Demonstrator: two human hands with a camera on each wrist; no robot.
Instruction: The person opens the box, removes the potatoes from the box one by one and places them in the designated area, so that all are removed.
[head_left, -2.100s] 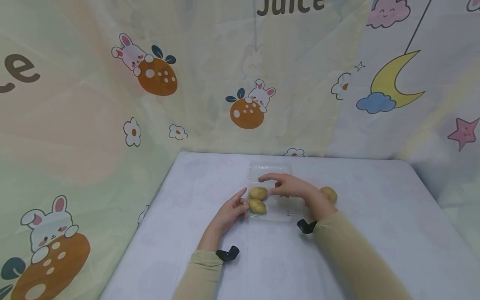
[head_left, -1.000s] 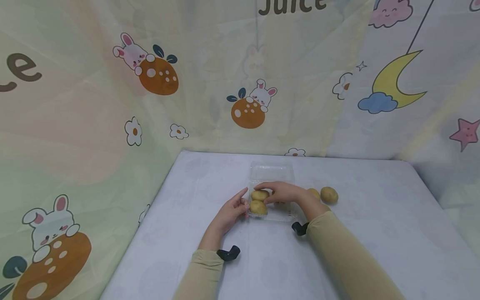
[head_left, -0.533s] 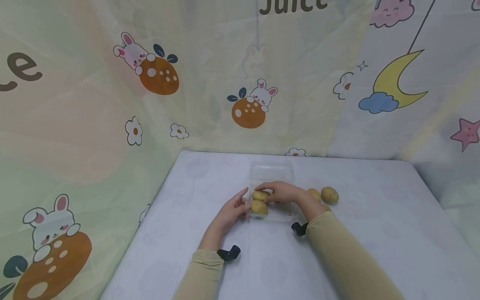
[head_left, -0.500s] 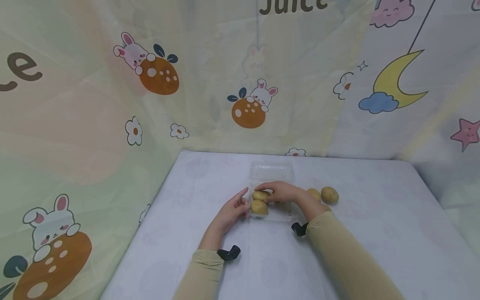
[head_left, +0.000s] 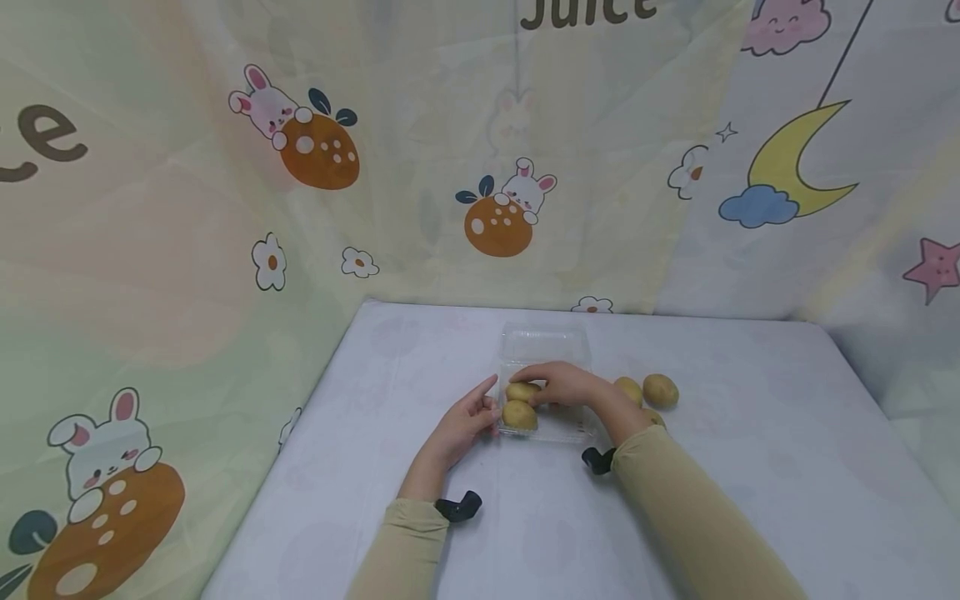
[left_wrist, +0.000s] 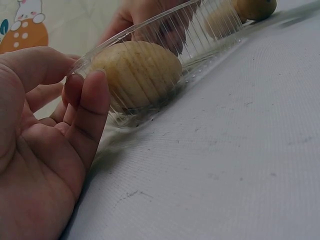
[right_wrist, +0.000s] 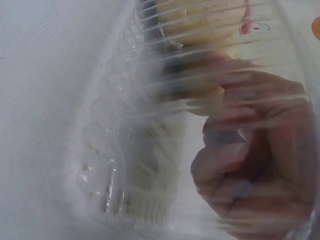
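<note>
A clear plastic box (head_left: 558,427) lies with its lid (head_left: 546,340) folded back on the white table. Two yellow potatoes sit in its left side, a front potato (head_left: 519,415) and a rear potato (head_left: 522,391). My left hand (head_left: 459,423) pinches the box's left rim, its thumb and fingertips by the front potato (left_wrist: 137,72) in the left wrist view. Reaching over the box, my right hand (head_left: 562,385) holds the rear potato between thumb and fingers. The right wrist view shows this right hand (right_wrist: 260,140) through the ribbed box wall, its fingers curled.
Right of the box, beside my right forearm, lie a far-right potato (head_left: 661,390), another potato (head_left: 628,388) and a potato (head_left: 655,417) partly hidden by the sleeve. A printed cloth (head_left: 420,208) hangs behind the table's back edge.
Since two seconds ago my right hand has come down and left, its outstretched index finger bending onto the rear potato. Over the last second it has barely moved. My left hand stays at the rim.
</note>
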